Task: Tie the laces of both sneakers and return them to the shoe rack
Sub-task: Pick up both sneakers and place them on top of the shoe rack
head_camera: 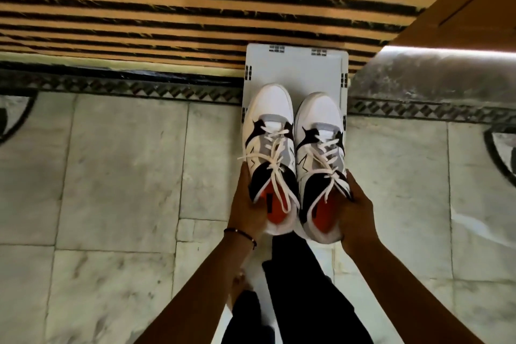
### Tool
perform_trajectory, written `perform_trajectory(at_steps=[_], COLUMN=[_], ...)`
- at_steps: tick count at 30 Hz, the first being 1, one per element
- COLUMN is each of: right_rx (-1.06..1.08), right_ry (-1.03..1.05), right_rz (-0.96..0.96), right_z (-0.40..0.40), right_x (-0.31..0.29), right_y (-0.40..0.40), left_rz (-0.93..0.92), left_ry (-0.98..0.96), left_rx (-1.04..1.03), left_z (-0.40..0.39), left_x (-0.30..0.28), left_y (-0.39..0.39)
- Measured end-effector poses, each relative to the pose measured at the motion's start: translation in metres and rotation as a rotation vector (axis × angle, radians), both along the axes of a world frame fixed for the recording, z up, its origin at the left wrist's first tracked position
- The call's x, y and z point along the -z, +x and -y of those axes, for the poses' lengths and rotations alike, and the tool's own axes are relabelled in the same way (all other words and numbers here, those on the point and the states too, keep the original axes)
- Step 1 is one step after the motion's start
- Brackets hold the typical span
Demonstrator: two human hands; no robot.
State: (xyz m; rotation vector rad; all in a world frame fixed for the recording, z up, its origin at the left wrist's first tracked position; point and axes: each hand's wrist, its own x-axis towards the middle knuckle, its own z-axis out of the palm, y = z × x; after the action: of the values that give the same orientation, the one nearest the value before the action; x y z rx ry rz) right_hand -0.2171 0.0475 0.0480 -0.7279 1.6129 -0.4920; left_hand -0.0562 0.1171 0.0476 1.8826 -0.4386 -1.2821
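Right now, looking down from my head camera, I have both sneakers side by side, toes pointing away from me, over the white shoe rack (296, 64), whose top panel shows bare beyond the toes. My left hand (247, 204) is wrapped around the outer side and heel of the left sneaker (269, 131), fingers closed against its black collar. My right hand (354, 209) grips the right sneaker (321, 134) the same way, fingers curled around its outer heel. The two shoes touch along their inner sides. Whether their soles rest on the rack or sit just above it, I cannot tell. White laces (276, 159) cross over each tongue and trail loosely toward the orange insoles; I cannot make out a clear bow on either shoe. A thin dark bracelet (241, 232) sits on my left wrist. Below my forearms are my dark trousers (296, 288). Pale marble floor (117, 176) lies on both sides, and striped steps (139, 8) rise behind the rack.
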Motion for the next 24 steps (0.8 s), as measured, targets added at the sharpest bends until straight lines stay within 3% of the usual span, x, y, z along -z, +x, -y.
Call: perform_trajectory(at_steps=[10,24], right_rx=[-0.075,-0.094], right_ry=[0.013,-0.009], right_rz=[-0.067,-0.130], right_z=[0.136,0.161], right_x=[0.052,0.071], right_y=[0.049,0.062], left_rz=[0.081,0.247], left_ry=[0.030,0.167], left_rx=[-0.018,0.151], left_z=[0.127,0.154], left_x=[0.044,0.062], left_y=[0.042,0.059])
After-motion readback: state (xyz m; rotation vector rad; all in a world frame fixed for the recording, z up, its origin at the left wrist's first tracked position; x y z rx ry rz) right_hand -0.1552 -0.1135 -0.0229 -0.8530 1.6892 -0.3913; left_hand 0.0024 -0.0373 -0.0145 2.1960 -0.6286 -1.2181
